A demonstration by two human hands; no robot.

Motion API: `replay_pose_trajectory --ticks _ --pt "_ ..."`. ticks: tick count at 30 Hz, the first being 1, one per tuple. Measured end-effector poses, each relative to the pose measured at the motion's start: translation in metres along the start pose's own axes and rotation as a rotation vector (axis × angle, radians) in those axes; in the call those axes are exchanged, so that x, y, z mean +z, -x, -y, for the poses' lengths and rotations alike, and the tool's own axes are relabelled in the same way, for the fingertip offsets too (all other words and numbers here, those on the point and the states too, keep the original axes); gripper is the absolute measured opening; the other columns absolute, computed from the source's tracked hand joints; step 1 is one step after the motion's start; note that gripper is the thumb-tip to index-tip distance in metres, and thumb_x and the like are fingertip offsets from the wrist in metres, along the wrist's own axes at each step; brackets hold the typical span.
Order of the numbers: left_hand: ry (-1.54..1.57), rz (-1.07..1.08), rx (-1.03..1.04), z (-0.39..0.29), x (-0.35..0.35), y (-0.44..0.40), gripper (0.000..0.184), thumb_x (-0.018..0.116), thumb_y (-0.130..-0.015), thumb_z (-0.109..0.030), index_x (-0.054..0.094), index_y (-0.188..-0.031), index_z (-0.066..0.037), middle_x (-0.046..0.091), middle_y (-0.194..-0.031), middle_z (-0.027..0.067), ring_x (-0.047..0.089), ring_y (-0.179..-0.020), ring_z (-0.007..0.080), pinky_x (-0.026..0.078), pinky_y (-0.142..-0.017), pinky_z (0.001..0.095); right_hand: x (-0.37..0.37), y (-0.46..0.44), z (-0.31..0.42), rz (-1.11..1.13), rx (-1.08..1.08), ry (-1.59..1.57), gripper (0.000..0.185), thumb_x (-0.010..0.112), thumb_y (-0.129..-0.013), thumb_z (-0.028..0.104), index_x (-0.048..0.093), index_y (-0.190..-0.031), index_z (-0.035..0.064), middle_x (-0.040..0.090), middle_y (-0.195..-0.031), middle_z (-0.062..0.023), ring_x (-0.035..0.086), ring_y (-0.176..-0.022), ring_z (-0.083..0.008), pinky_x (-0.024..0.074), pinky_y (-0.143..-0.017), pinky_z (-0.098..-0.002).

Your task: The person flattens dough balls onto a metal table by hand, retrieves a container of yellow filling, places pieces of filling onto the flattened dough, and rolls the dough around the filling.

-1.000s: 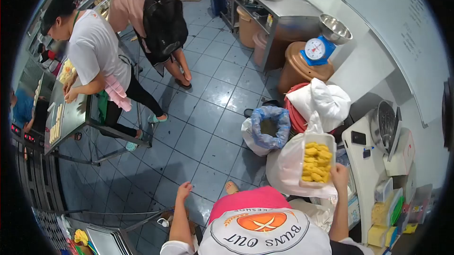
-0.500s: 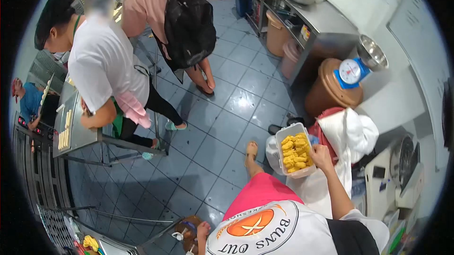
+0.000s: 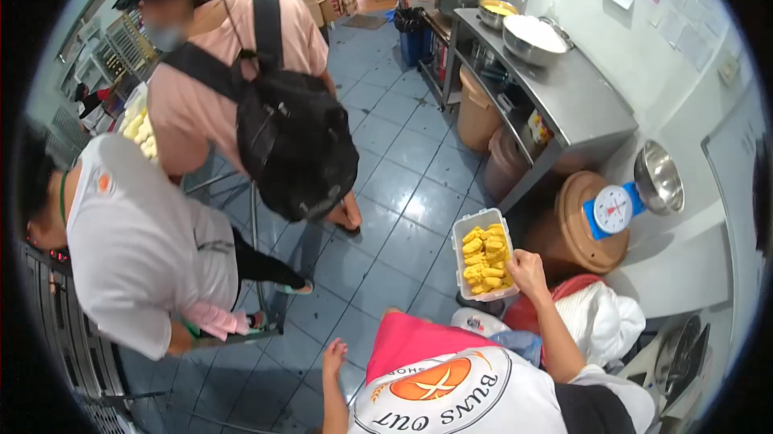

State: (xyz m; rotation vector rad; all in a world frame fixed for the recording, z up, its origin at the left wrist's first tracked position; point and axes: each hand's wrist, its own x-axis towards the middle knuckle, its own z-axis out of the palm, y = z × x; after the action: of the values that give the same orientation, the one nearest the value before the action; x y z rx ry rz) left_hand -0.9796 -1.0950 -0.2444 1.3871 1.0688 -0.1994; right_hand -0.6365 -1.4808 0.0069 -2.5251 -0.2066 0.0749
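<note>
The right hand (image 3: 527, 271) pinches the side of a translucent rectangular plastic container (image 3: 481, 218), left of the grip above the blue-tiled floor (image 3: 346, 285); lumpy yellow pieces (image 3: 485, 257) fill it. The left hand (image 3: 335, 356) has loosely parted fingers. A round steel bowl (image 3: 531, 51) holds white contents (image 3: 535, 30).

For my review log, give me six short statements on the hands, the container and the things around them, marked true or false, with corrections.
1. The right hand grips the plastic container at its edge. True.
2. The container is empty. False: it holds yellow pieces.
3. Both hands are on the container. False: the left hand is away from it, with nothing visible in its fingers.
4. A metal bowl tops the blue scale. True.
5. The person in the pink top has nothing on their back. False: a black backpack hangs there.
6. The scale stands on a brown lidded bin. True.
</note>
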Motion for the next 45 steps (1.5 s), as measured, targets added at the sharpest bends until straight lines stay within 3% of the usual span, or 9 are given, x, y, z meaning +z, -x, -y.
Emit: replay_pose_trajectory --ticks 6,11,15,21,25,28,38,42,45 --pt "-0.251 0.219 -0.180 -0.034 0.023 -0.131 0.041 0.048 -0.090 -0.029 0.046 -0.127 -0.012 0.062 -0.105 0.0038 0.060 -0.090 0.0133 0.047 -0.067 0.0311 0.021 -0.110 -0.013 -0.094 0.072 -0.058 0.023 0.053 -0.068 0.017 0.051 -0.062 -0.0051 0.047 -0.056 -0.0241 0.053 -0.051 -0.0339 0.0408 -0.052 -0.0412" --pt "-0.219 0.249 -0.079 -0.184 0.048 -0.244 0.041 0.048 -0.089 -0.029 0.047 -0.126 -0.012 0.061 -0.106 0.0050 0.060 -0.091 0.0147 0.047 -0.069 0.0320 0.026 -0.195 -0.022 -0.170 0.116 0.027 0.024 0.053 -0.068 0.019 0.054 -0.063 -0.0044 0.051 -0.062 -0.0263 0.055 -0.058 -0.0389 0.0414 -0.054 -0.0434" --pt "-0.102 0.305 0.336 -0.402 0.070 -0.286 0.041 0.048 -0.089 -0.029 0.047 -0.126 -0.011 0.061 -0.107 0.0060 0.060 -0.092 0.0158 0.047 -0.070 0.0328 0.016 -0.257 -0.007 -0.196 0.312 0.054 0.024 0.052 -0.068 0.018 0.058 -0.068 -0.0050 0.054 -0.066 -0.0272 0.057 -0.065 -0.0406 0.0430 -0.058 -0.0455" --pt "0.229 0.665 1.290 -0.771 0.094 -0.234 0.040 0.047 -0.088 -0.028 0.048 -0.124 -0.011 0.060 -0.109 0.0074 0.059 -0.093 0.0174 0.048 -0.071 0.0339 0.019 -0.392 -0.011 -0.221 0.362 0.064 0.022 0.052 -0.066 0.015 0.059 -0.069 -0.0053 0.055 -0.068 -0.0271 0.058 -0.065 -0.0398 0.0446 -0.059 -0.0445" --pt "0.303 0.974 1.628 -0.864 0.114 -0.220 0.040 0.047 -0.088 -0.028 0.049 -0.124 -0.011 0.059 -0.110 0.0084 0.059 -0.094 0.0185 0.048 -0.072 0.0346 0.052 -0.504 -0.037 -0.122 0.264 0.121 0.022 0.052 -0.066 0.015 0.059 -0.069 -0.0051 0.055 -0.069 -0.0275 0.059 -0.068 -0.0400 0.0455 -0.061 -0.0445" --pt "0.327 0.954 1.698 -0.897 0.122 -0.227 0.040 0.047 -0.087 -0.028 0.049 -0.123 -0.010 0.058 -0.111 0.0091 0.059 -0.094 0.0193 0.048 -0.073 0.0352 0.053 -0.591 -0.020 -0.022 0.186 0.161 0.023 0.052 -0.066 0.016 0.060 -0.071 -0.0053 0.055 -0.071 -0.0281 0.059 -0.070 -0.0401 0.0458 -0.063 -0.0445" --pt "0.172 0.339 1.113 -0.843 0.141 -0.359 0.040 0.046 -0.086 -0.027 0.051 -0.122 -0.010 0.057 -0.113 0.0115 0.059 -0.096 0.0221 0.049 -0.076 0.0371 0.100 -0.882 0.109 0.128 -0.164 0.066 0.021 0.054 -0.067 0.015 0.050 -0.063 -0.0054 0.049 -0.058 -0.0235 0.049 -0.050 -0.0329 0.0402 -0.052 -0.0395" --pt "-0.447 -0.069 0.521 -0.746 0.137 -0.473 0.040 0.045 -0.086 -0.027 0.051 -0.121 -0.010 0.056 -0.115 0.0124 0.059 -0.097 0.0232 0.049 -0.077 0.0378 0.141 -0.952 0.172 0.165 -0.194 -0.023 0.021 0.055 -0.067 0.014 0.049 -0.060 -0.0046 0.046 -0.054 -0.0213 0.046 -0.047 -0.0284 0.0394 -0.051 -0.0378" --pt "-1.142 0.067 0.105 -0.638 0.140 -0.557 0.040 0.045 -0.085 -0.027 0.052 -0.120 -0.009 0.056 -0.115 0.0131 0.059 -0.097 0.0240 0.049 -0.078 0.0384 0.173 -1.009 0.213 0.159 -0.296 0.005 0.021 0.056 -0.068 0.014 0.048 -0.061 -0.0046 0.045 -0.052 -0.0188 0.046 -0.047 -0.0226 0.0392 -0.050 -0.0374"
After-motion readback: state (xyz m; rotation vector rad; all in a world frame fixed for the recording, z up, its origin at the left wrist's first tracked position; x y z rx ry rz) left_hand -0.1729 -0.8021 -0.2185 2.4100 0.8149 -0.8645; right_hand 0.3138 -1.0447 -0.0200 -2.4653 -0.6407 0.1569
